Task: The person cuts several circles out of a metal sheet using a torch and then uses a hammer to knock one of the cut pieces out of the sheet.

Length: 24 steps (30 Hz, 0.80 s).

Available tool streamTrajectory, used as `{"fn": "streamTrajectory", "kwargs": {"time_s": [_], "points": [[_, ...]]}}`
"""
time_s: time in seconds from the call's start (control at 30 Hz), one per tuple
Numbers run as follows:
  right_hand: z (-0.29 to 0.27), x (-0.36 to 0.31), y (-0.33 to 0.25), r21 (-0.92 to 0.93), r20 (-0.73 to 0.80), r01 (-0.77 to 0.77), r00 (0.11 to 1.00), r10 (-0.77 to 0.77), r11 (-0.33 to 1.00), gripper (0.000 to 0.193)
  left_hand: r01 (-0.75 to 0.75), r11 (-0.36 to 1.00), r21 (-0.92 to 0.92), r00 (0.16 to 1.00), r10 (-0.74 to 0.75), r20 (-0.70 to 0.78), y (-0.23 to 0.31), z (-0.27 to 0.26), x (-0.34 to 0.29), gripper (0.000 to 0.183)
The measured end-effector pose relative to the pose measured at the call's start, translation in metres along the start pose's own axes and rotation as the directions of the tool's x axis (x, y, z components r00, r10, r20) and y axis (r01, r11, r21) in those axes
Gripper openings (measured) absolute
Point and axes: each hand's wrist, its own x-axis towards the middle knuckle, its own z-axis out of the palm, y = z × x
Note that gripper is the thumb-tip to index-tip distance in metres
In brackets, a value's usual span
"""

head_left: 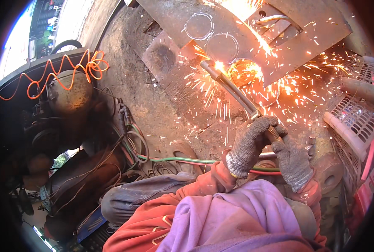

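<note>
Grey knit work gloves cover both of my hands. My left hand is closed around the front of the handle of a long metal cutting torch. Behind it, my right hand wraps the rear of the handle. The torch slants up to the left, its head at the edge of a flat steel plate. A bright flame glows at the tip, and sparks spray widely over the plate and ground. Beside the torch head lie two chalk circles on the plate. Glare hides part of the cut.
Green and red hoses run across the ground near my legs. A compressor-like machine stands at left with an orange coiled hose. Plastic crates and a thick metal cylinder sit at right.
</note>
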Motion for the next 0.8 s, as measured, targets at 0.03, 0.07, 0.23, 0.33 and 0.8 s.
{"fn": "streamTrajectory", "kwargs": {"time_s": [0.03, 0.07, 0.23, 0.33, 0.8], "points": [[0.001, 0.001, -0.002, 0.049, -0.036, 0.005, 0.999, -0.003, 0.999, 0.04, 0.005, 1.0, -0.007, 1.0, -0.005, -0.001, 0.0, -0.001, 0.0, 0.034], [0.002, 0.001, -0.004, 0.095, -0.072, 0.006, 0.997, 0.001, 0.995, 0.039, 0.014, 1.0, -0.016, 1.0, -0.014, 0.001, -0.001, -0.002, 0.0, 0.034], [0.007, -0.001, 0.007, 0.131, -0.105, 0.014, 0.995, 0.0, 0.991, 0.034, 0.038, 0.999, -0.006, 0.999, -0.038, 0.014, -0.004, -0.004, 0.0, 0.034], [0.008, -0.001, 0.004, 0.208, -0.096, -0.021, 0.995, 0.041, 0.978, 0.033, 0.016, 1.0, 0.014, 0.999, -0.016, 0.033, -0.005, -0.008, 0.001, 0.035], [0.015, -0.006, 0.022, 0.185, -0.069, 0.024, 0.998, -0.011, 0.982, 0.037, 0.047, 0.999, -0.009, 0.998, -0.048, -0.034, -0.004, 0.002, -0.001, 0.032]]}}
